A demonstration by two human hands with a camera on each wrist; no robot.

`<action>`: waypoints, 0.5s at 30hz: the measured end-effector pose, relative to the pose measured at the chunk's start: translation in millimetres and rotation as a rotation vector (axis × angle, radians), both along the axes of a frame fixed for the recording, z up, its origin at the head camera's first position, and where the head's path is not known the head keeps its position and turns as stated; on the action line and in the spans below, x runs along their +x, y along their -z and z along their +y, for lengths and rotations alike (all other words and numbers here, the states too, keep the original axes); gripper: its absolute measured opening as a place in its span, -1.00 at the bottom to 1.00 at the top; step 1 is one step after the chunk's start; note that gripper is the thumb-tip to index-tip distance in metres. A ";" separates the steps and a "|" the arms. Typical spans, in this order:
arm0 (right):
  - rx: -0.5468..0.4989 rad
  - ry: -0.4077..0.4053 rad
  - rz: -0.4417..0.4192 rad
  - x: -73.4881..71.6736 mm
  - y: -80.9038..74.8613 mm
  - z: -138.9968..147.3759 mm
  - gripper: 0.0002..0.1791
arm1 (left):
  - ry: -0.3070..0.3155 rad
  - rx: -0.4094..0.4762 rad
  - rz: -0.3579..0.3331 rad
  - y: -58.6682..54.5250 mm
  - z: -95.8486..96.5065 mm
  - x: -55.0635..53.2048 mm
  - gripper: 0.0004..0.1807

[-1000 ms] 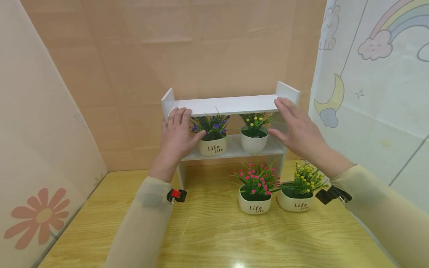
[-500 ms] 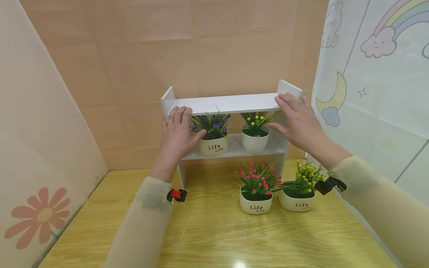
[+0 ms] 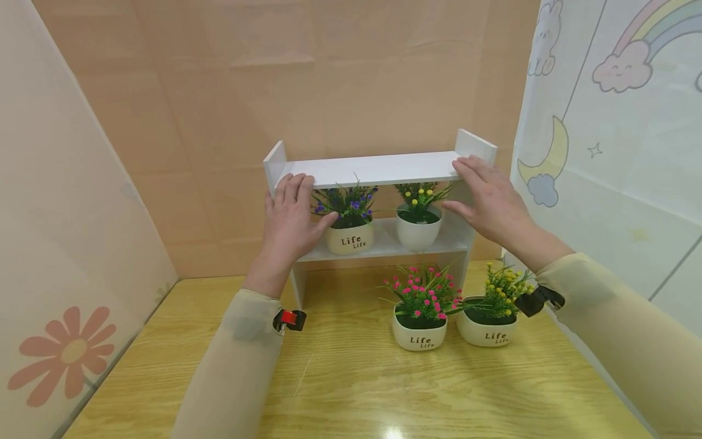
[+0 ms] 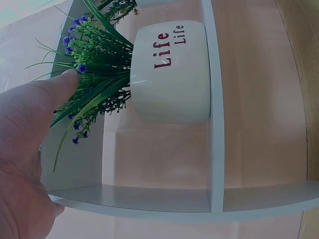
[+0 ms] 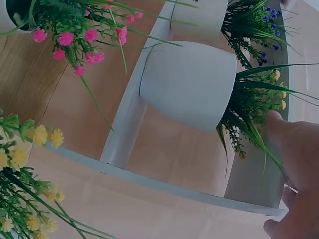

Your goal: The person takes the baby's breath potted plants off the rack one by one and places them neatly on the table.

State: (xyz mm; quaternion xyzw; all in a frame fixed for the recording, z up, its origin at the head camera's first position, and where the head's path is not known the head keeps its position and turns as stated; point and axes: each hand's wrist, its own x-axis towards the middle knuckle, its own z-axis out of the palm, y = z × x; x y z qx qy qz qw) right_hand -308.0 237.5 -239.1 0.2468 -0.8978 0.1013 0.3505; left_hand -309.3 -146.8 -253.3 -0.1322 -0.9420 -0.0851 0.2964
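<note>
A white two-tier shelf (image 3: 378,168) stands near the back of the table. My left hand (image 3: 292,213) grips its top left corner, fingers over the top board and thumb out in front. At the top right corner my right hand (image 3: 490,194) holds the shelf in a similar way, thumb pointing inward. On the middle board, a cream "Life" pot with purple flowers (image 3: 350,238) sits near the left hand. A white pot with yellow flowers (image 3: 418,228) sits beside it, close to the right thumb. In the wrist views, the thumbs overlap the foliage.
On the wooden table (image 3: 340,378), in front of the shelf's right half, stand a cream pot with pink flowers (image 3: 419,332) and another with yellow flowers (image 3: 487,332). Their leaves meet. A tan backdrop (image 3: 219,122) hangs behind the shelf, with printed walls at both sides.
The shelf's right end and the right hand sit slightly farther right in the view, and the background shifts right too. The right wrist is a little higher. The left hand keeps its place.
</note>
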 end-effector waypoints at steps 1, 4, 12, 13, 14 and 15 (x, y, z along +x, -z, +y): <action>-0.007 -0.004 -0.005 -0.5 1.2 0.6 -0.11 | 0.001 0.001 0.000 0.2 0.2 -0.1 -0.03; -0.030 -0.019 -0.014 -2.2 4.2 2.3 -0.13 | 0.003 0.004 -0.001 0.9 0.9 -0.5 -0.03; -0.063 -0.026 -0.034 -7.2 10.0 4.5 -0.16 | 0.005 0.009 0.008 1.7 1.3 -1.3 -0.04; -0.064 -0.027 -0.031 -8.8 10.8 4.9 -0.16 | 0.005 0.010 0.008 1.7 1.3 -1.5 -0.04; -0.065 -0.029 -0.028 -10.3 11.7 5.1 -0.16 | 0.006 0.013 0.008 1.8 1.3 -1.6 -0.05; -0.066 -0.029 -0.026 -11.8 12.6 5.4 -0.16 | 0.008 0.015 0.008 2.0 1.1 -1.8 -0.05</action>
